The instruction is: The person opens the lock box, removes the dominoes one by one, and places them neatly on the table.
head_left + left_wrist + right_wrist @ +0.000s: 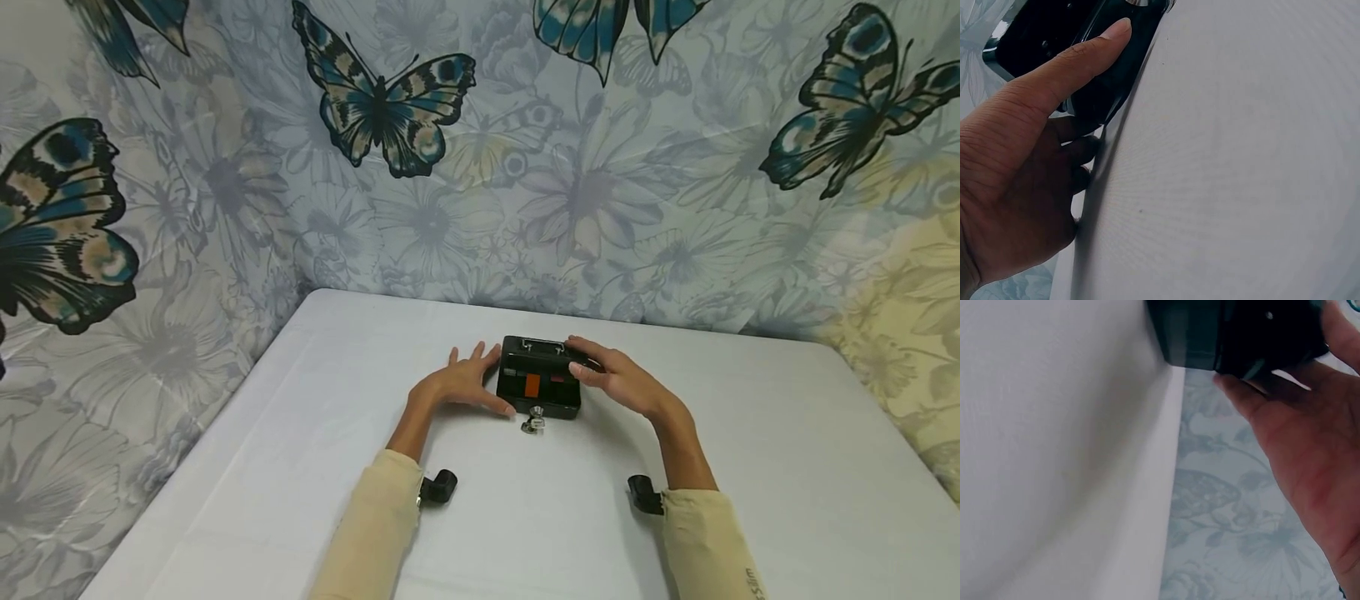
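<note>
Black box (547, 393) sits toward the far side of the white table (480, 517), and I see it flanked on either side. The left hand (461, 385) spreads its fingers along the left side while its thumb reaches onto the front, likely to keep the box from sliding. The right hand (628, 382) sets thumb and fingers apart at the opposite edge, perhaps to control that corner; from here I cannot tell whether they pinch. Small metal keys (534, 423) hang or lie at the box's near edge, probably for easy reach
</note>
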A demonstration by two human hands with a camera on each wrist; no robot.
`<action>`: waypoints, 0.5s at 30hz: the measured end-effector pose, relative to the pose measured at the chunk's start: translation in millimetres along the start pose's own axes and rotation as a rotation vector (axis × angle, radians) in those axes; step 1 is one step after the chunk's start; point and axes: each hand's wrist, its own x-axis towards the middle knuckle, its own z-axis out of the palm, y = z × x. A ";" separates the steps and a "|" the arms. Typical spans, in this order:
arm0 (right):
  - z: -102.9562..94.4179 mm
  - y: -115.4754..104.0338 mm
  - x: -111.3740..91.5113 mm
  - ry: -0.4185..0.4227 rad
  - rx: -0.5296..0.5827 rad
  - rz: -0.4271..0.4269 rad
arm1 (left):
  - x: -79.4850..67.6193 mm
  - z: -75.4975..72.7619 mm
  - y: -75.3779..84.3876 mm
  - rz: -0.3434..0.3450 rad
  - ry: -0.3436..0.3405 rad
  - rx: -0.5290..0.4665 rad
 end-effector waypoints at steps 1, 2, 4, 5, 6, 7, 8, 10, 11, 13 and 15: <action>0.1 0.7 0.3 0.009 0.014 0.005 | -0.1 -0.2 0.1 0.001 -0.001 -0.002; 0.3 1.0 0.7 0.018 0.027 0.011 | -0.2 -0.5 0.3 0.002 -0.001 -0.005; 0.6 2.3 1.8 0.031 0.040 0.018 | -0.3 -0.7 0.7 0.008 -0.001 -0.008; 0.7 2.7 2.4 0.038 0.050 0.023 | -0.3 -0.9 1.0 0.011 0.000 -0.007; 0.8 3.3 2.9 0.045 0.065 0.030 | -0.4 -0.9 1.1 0.011 0.000 -0.006; 1.1 3.8 3.4 0.051 0.079 0.038 | -0.5 -1.0 1.4 0.011 0.000 -0.006; 1.5 3.9 3.8 0.056 0.092 0.043 | -0.6 -1.0 1.6 0.011 0.000 -0.002; 3.0 3.5 4.9 0.070 0.120 0.050 | -0.5 -1.1 1.9 0.008 0.000 0.002; 3.8 3.2 5.5 0.077 0.143 0.051 | -0.5 -0.9 2.0 0.006 0.002 0.005; 6.0 2.3 7.2 0.090 0.186 0.043 | -0.4 -0.7 2.1 0.001 0.003 0.013; 8.3 1.7 8.9 0.104 0.223 0.029 | -0.2 -0.2 2.0 0.000 0.003 0.020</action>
